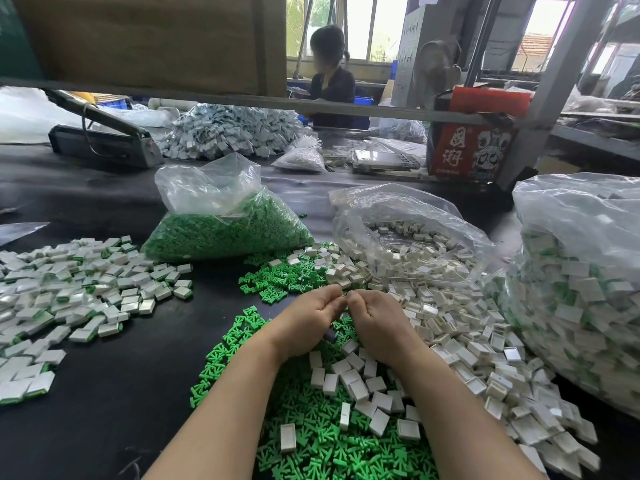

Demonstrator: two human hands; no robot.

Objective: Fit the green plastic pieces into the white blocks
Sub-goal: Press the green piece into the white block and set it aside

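Observation:
My left hand (313,318) and my right hand (375,322) meet fingertip to fingertip above the table, fingers curled, pinching a small piece between them that is mostly hidden. Below my wrists lies a heap of loose green plastic pieces (325,441) with white blocks (356,379) scattered over it. More white blocks (460,327) spill to the right out of an open clear bag (412,244). A pile of white blocks with green pieces fitted in them (79,292) lies at the left.
A clear bag of green pieces (225,220) stands behind my hands. A big clear bag of fitted blocks (581,289) fills the right edge. Behind are a grey-white heap (228,133), a red box (471,150), a sealing machine (104,136) and a seated person (332,77).

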